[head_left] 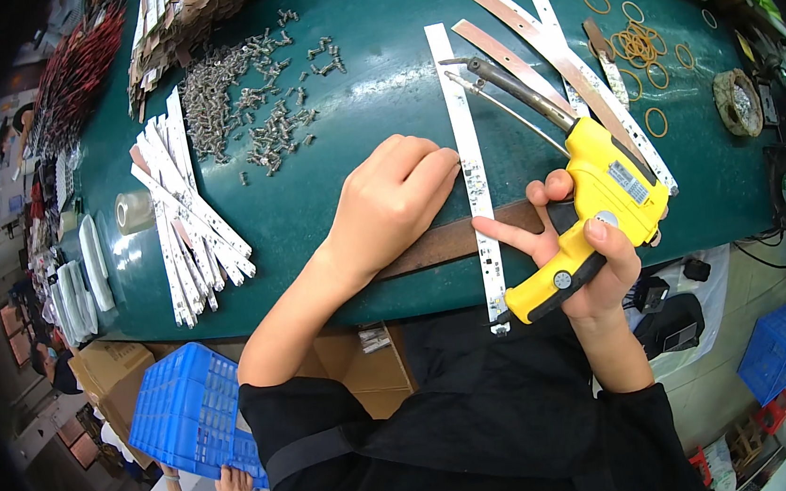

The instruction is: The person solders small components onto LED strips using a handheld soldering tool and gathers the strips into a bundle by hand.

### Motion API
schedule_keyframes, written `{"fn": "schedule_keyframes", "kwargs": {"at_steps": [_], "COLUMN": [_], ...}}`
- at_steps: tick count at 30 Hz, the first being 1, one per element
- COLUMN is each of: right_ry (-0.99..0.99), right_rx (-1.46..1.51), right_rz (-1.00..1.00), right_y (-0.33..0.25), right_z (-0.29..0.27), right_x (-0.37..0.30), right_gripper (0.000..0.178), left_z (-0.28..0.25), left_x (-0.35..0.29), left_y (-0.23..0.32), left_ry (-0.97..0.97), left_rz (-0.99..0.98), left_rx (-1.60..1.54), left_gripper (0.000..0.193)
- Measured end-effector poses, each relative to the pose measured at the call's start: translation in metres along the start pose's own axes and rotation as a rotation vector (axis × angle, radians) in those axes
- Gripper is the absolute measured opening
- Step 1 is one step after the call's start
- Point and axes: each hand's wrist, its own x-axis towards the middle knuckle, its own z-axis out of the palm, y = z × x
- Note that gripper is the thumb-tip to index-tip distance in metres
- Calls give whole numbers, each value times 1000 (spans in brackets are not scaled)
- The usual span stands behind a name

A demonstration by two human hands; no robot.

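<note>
My right hand [608, 272] is wrapped round the handle of a yellow soldering gun [609, 182]. Its metal tip points to the far left, over the upper part of a narrow white circuit board strip [465, 144]. The strip lies lengthwise before me across a brown flat bar [436, 249], its near end at the table edge. My right index finger stretches out onto the strip. Just left of it, my left hand [397, 188] is closed, fingers curled and fingertips close to the strip's edge. Whatever those fingers may hold is hidden.
Small metal parts [231, 91] lie heaped at the far left, beside crossed circuit board strips [187, 223] and a tape roll [134, 212]. More strips [538, 33] and rubber bands [640, 44] lie right. A person's hand [234, 486] touches a blue crate [186, 407].
</note>
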Motion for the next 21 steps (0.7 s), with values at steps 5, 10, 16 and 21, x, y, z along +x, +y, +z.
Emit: {"fn": "schedule_keyframes", "kwargs": {"at_steps": [5, 10, 16, 21], "right_ry": [8, 26, 32, 23], "right_rx": [-19, -53, -14, -30], "right_rz": [-6, -12, -12, -15], "right_y": [0, 1, 2, 1], "right_z": [1, 4, 2, 3], "right_x": [0, -2, -2, -2], "right_gripper": [66, 67, 68, 67], "left_z": [-5, -7, -1, 1], "left_x": [4, 11, 5, 3], "left_y": [7, 15, 3, 2], "left_ry": [-64, -86, -39, 11], "left_rz": [188, 252, 20, -114], "left_rx": [247, 352, 0, -182], "left_gripper": [24, 25, 23, 19]}}
